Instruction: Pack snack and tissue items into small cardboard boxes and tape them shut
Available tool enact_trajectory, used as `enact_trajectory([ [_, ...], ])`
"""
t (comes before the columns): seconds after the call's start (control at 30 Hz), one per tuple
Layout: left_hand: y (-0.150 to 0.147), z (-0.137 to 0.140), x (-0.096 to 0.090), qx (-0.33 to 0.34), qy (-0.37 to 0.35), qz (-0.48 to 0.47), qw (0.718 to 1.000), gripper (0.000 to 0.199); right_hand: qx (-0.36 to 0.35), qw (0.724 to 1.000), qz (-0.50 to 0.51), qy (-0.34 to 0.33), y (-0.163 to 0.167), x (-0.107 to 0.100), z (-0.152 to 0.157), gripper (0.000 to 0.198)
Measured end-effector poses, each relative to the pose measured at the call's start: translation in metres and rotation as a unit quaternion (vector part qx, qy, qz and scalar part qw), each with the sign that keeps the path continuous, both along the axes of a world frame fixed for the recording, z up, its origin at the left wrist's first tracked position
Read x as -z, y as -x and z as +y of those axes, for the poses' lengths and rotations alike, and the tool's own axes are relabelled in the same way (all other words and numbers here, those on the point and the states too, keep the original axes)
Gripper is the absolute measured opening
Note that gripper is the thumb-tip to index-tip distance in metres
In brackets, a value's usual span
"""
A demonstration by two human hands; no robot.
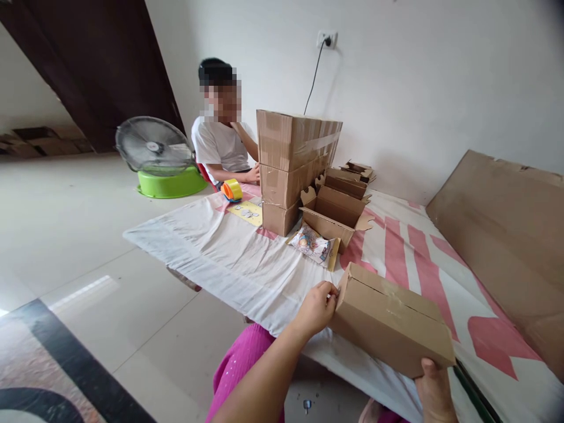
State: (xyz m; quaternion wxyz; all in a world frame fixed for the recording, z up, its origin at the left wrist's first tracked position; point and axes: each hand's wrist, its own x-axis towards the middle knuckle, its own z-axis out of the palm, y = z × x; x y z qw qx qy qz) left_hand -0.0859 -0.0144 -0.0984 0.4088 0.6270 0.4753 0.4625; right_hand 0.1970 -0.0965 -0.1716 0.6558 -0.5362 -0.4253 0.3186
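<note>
tablecloth (185,229), white with red print, spreads in front of us. at our right, a large flat cardboard sheet (497,241) stands slanted along its edge. across from us sits a person (220,144) in a white t-shirt, one hand raised toward the head.

right of that person, we see a stack of taped cardboard cartons (275,155), three layers high. on the floor at left, a fan (154,141) with a round wire guard is tilted at the top of a lime-green tub (171,183).

to the right of the stack, open cartons (321,224) form a receding row, flaps raised.

the closed carton (392,317) is in front of us at the near edge of the cloth, with clear tape across its top seam. we cannot tell whether its base rests on the cloth.

our right hand (434,385) holds the near right end of this carton, thumb on the side panel. our left hand (318,306) touches the left end, fingers curled narrow; we cannot tell whether they pinch it.

a snack packet (314,244) lies against the nearest open carton. left of the stack are a yellow sheet (244,211) and, beside it, a yellow-and-orange tape roll (232,190).
</note>
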Motion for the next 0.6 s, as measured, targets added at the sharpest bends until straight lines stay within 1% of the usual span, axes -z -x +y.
enact_trajectory([
  [0.1,-0.002,0.008,0.008,-0.032,0.073,-0.024,0.997,0.009,0.002,1.000,-0.013,0.002,-0.003,0.004,0.001,0.079],
  [0.17,0.008,0.025,0.011,-0.064,0.110,-0.027,0.991,0.007,0.008,1.000,-0.021,0.008,-0.005,0.007,0.001,0.081],
  [0.2,0.018,0.038,0.011,-0.087,0.127,-0.026,0.988,0.007,0.011,1.000,-0.025,0.012,-0.007,0.009,0.001,0.082],
  [0.23,0.033,0.054,0.008,-0.115,0.141,-0.022,0.983,0.007,0.014,0.999,-0.028,0.016,-0.009,0.011,0.001,0.083],
  [0.3,0.073,0.091,-0.002,-0.179,0.159,0.001,0.971,0.013,0.016,0.999,-0.032,0.023,-0.012,0.015,0.001,0.086],
  [0.4,0.149,0.144,-0.023,-0.278,0.174,0.050,0.943,0.031,0.023,0.998,-0.045,0.037,-0.020,0.025,0.002,0.087],
  [0.47,0.195,0.169,-0.034,-0.326,0.172,0.082,0.926,0.035,0.036,0.997,-0.058,0.044,-0.026,0.034,0.004,0.086],
  [0.53,0.226,0.185,-0.039,-0.351,0.163,0.109,0.916,0.035,0.051,0.995,-0.069,0.045,-0.033,0.043,0.005,0.085],
  [0.6,0.240,0.198,-0.036,-0.356,0.146,0.127,0.914,0.035,0.063,0.994,-0.076,0.045,-0.038,0.052,0.006,0.084],
])
